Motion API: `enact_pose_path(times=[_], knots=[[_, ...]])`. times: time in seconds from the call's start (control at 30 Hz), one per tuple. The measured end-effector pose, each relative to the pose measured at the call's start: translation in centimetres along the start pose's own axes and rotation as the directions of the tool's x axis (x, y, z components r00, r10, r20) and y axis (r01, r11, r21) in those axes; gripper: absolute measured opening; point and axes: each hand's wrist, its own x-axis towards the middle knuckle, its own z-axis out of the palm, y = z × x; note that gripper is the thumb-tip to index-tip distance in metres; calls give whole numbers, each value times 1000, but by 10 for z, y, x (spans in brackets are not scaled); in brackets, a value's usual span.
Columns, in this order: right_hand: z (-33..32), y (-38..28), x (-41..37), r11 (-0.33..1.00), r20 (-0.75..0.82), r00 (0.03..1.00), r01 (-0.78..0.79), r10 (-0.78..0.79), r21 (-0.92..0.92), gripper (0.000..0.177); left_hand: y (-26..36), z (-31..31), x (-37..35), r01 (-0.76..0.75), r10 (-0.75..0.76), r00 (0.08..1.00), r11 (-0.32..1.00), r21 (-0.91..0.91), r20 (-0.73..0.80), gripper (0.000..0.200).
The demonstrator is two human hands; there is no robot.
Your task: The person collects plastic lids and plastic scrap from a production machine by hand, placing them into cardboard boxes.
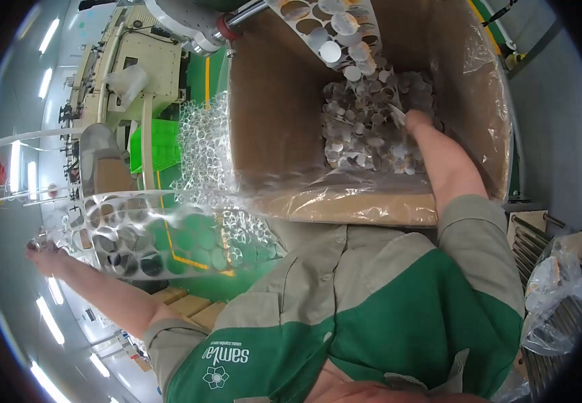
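My left hand (46,256) is stretched out at the far left, its fingers closed at the end of a shiny sheet with round holes (187,235). This sheet hangs across the floor area towards my torso, partly blurred. My right hand (420,122) reaches down into a large cardboard box (274,101) lined with clear plastic. Its fingers are closed on a thin pale piece (396,115), just above a heap of round metallic discs (365,127). Another perforated strip (311,30) with discs on it slopes into the box from the top.
A machine part with a shaft (244,15) stands over the box's upper left edge. Left of the box are piled perforated scrap (203,144), a green crate (153,148) and a beige machine (133,57). A roller rack (533,235) and plastic bag (560,302) are at right.
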Motion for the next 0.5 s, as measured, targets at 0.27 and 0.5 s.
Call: enact_pose_path(times=[0.27, 0.5], knots=[[-39, -39, -13, 980, 109, 988, 126, -110, -153, 47, -151, 136, -169, -150, -65, 473, 977, 153, 879, 56], [-189, -128, -103, 503, -285, 757, 618, -588, 604, 42, -142, 154, -399, -913, -348, -398, 239, -330, 849, 56]])
